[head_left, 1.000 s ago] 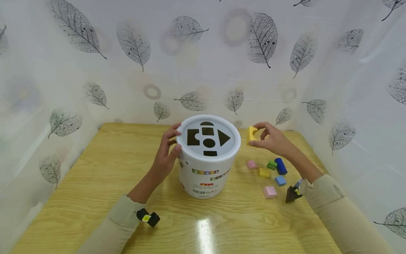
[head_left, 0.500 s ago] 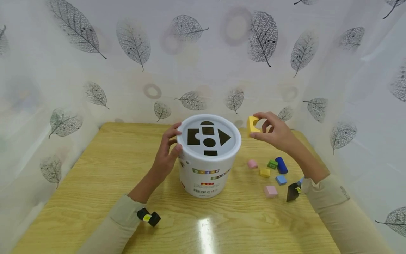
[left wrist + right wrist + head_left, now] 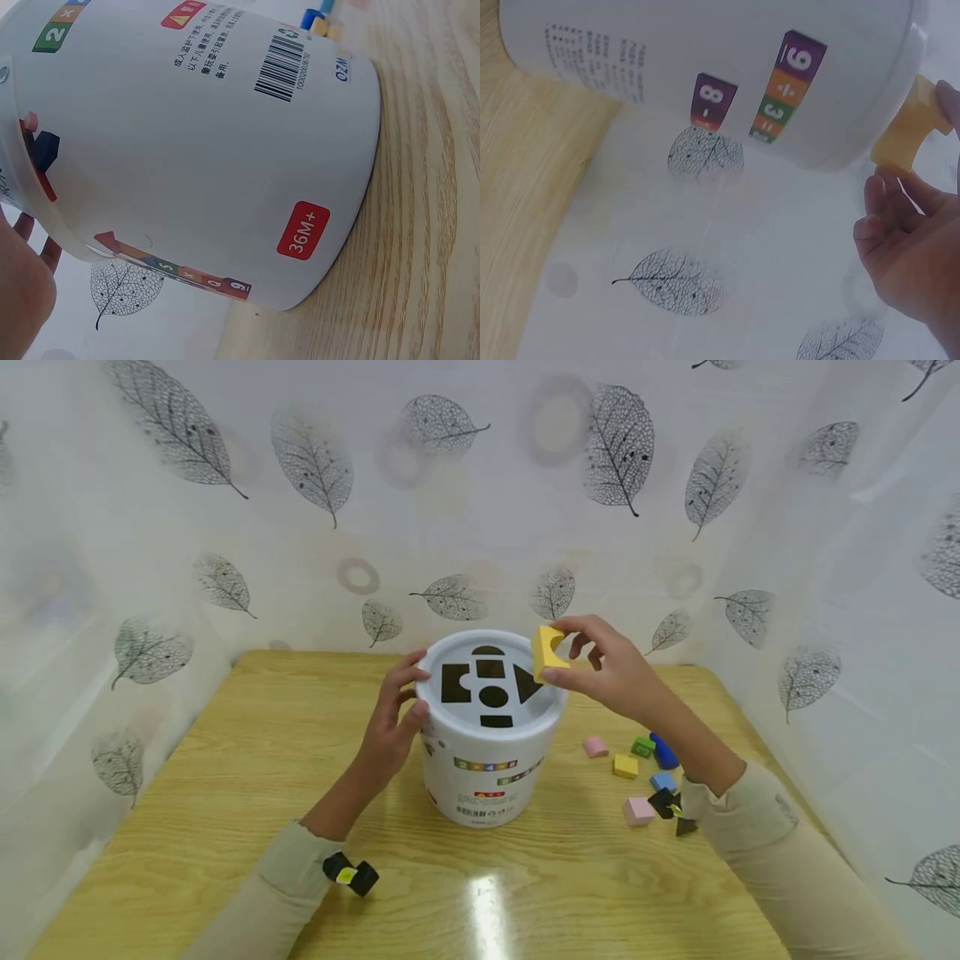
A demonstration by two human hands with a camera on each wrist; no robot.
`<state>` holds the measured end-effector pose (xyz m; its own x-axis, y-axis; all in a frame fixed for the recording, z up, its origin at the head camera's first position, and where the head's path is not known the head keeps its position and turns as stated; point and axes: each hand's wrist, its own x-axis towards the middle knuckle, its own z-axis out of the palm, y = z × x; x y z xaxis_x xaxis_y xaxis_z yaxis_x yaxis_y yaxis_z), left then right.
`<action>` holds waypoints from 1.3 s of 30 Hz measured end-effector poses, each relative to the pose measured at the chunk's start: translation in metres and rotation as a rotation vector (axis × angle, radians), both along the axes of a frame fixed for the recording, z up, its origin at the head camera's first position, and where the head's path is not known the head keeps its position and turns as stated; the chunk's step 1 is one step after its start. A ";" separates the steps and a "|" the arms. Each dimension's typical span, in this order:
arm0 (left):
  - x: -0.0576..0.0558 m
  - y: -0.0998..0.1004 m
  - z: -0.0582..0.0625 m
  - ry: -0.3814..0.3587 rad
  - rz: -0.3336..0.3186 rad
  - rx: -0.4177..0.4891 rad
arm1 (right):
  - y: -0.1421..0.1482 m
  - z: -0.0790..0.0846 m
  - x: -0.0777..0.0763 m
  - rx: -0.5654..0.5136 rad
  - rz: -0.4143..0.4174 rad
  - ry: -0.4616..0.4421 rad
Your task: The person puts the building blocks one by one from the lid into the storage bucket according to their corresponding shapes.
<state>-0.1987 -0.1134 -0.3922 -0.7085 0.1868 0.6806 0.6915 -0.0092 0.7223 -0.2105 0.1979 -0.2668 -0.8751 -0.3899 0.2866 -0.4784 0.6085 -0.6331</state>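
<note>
A white bucket (image 3: 480,777) stands upright on the table; its lid (image 3: 551,700) has several cut-out holes, among them a notched square, an oval and a triangle. At the left of the rim my left hand (image 3: 390,718) holds the bucket, fingers and thumb curved round its edge. My right hand (image 3: 611,668) pinches a yellow arch block (image 3: 547,652) between thumb and fingers, over the right side of the lid, partly covering the triangular hole. In the right wrist view the yellow arch block (image 3: 911,131) appears beside the bucket's rim; the fingertips are partly cut off there.
Right of the bucket lie several loose blocks: a pink half-round one (image 3: 596,747), a yellow one (image 3: 626,767), a green one (image 3: 642,747), a blue cylinder (image 3: 663,750), a light blue one (image 3: 663,782) and a pink one (image 3: 638,812). A leaf-patterned curtain (image 3: 480,510) encloses the wooden table (image 3: 247,760).
My right hand has risen and moved left with the yellow arch block, from beside the bucket to over the lid's right edge. The left hand and bucket have stayed put.
</note>
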 end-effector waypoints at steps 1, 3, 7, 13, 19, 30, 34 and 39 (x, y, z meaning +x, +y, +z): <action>0.000 0.000 -0.001 0.001 0.001 0.000 | -0.006 0.001 0.000 0.002 0.008 -0.004; -0.001 0.000 -0.001 0.004 0.000 0.001 | -0.018 0.004 0.001 0.007 0.022 -0.012; 0.000 0.000 -0.001 0.004 0.000 -0.005 | -0.041 0.007 0.001 0.052 0.050 -0.031; 0.002 0.000 0.001 -0.012 -0.005 -0.016 | -0.067 0.006 -0.006 0.156 0.074 -0.031; 0.002 0.000 0.001 -0.022 -0.004 -0.020 | -0.083 0.007 -0.010 0.251 0.064 0.001; 0.002 -0.002 0.003 -0.020 -0.006 -0.028 | -0.098 0.010 -0.006 0.282 0.083 -0.013; 0.003 -0.002 0.003 -0.015 -0.002 -0.025 | -0.102 0.008 -0.009 0.275 0.105 0.005; 0.004 -0.001 0.004 -0.027 -0.003 -0.028 | -0.104 0.005 -0.011 0.298 0.135 0.020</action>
